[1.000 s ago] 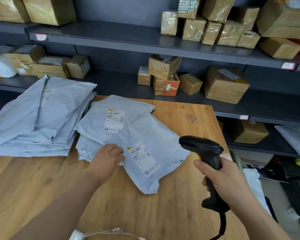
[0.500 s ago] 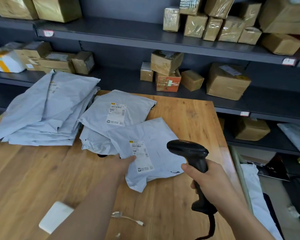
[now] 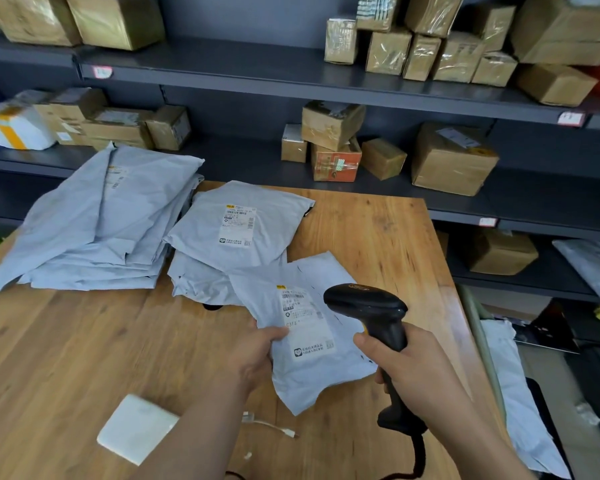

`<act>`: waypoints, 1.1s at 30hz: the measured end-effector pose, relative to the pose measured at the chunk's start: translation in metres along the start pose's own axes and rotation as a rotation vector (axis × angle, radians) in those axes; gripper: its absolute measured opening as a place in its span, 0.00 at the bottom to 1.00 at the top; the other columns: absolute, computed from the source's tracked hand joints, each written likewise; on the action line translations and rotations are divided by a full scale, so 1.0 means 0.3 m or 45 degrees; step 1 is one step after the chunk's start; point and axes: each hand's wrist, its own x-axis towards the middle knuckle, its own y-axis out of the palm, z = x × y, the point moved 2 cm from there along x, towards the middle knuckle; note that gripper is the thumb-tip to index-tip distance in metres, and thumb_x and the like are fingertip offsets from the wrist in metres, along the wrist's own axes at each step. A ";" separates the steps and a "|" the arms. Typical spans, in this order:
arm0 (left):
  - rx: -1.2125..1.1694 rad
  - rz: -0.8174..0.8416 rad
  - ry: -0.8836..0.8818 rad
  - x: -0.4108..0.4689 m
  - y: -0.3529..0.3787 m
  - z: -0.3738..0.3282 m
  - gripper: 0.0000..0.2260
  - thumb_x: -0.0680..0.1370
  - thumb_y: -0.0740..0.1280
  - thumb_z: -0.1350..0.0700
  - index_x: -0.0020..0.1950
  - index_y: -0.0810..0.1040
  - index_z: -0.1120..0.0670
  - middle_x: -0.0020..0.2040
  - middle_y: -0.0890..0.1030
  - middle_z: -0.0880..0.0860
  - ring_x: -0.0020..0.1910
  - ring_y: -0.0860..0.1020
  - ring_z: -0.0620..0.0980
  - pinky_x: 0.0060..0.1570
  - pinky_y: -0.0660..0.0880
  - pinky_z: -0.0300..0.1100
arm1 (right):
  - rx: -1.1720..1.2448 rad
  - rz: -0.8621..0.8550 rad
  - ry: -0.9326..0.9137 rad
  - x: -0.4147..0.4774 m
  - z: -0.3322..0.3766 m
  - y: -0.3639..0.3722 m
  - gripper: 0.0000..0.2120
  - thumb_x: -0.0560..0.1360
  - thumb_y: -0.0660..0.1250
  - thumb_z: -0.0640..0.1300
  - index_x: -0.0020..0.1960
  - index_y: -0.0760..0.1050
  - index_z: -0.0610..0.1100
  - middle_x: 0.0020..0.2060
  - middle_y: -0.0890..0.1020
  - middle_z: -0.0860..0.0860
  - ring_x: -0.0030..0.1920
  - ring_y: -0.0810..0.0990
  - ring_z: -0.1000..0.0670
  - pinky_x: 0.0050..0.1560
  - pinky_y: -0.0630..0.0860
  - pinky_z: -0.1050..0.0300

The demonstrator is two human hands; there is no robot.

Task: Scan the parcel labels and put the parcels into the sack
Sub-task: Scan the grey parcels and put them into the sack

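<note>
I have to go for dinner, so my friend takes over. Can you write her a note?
Left grip pinches a grey plastic mailer parcel, label up, over the wooden table. Right grip holds the black handheld scanner beside that label. More grey mailers lie piled there. Done: no parcel visibly sacked. Remaining: scan each one and drop it into the white bag, likely the sack, right of the table.

On the shipping label (image 3: 305,323) of the grey parcel (image 3: 312,379) near the right edge of the worktop (image 3: 378,237) I read only "C313". The print on the farther label (image 3: 238,225) is too small.
</note>
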 end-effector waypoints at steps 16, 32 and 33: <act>0.166 -0.227 -0.134 -0.036 -0.025 0.068 0.12 0.77 0.65 0.67 0.60 0.77 0.63 0.52 0.82 0.59 0.45 0.82 0.56 0.30 0.80 0.43 | -0.147 0.032 0.060 -0.036 -0.092 0.033 0.17 0.74 0.70 0.47 0.43 0.72 0.32 0.28 0.73 0.46 0.22 0.71 0.57 0.26 0.69 0.65; 0.047 -0.020 -0.229 -0.037 -0.029 0.126 0.14 0.77 0.64 0.67 0.62 0.77 0.62 0.53 0.83 0.62 0.49 0.82 0.61 0.47 0.79 0.53 | -0.205 0.040 0.164 -0.054 -0.123 0.041 0.17 0.73 0.69 0.49 0.39 0.71 0.35 0.27 0.71 0.47 0.23 0.71 0.55 0.32 0.69 0.57; 0.037 -0.031 -0.234 -0.033 -0.031 0.127 0.14 0.77 0.64 0.68 0.62 0.77 0.63 0.54 0.83 0.62 0.51 0.81 0.62 0.50 0.78 0.55 | -0.200 0.041 0.166 -0.053 -0.122 0.043 0.16 0.73 0.69 0.49 0.39 0.71 0.37 0.26 0.71 0.48 0.23 0.71 0.54 0.32 0.69 0.57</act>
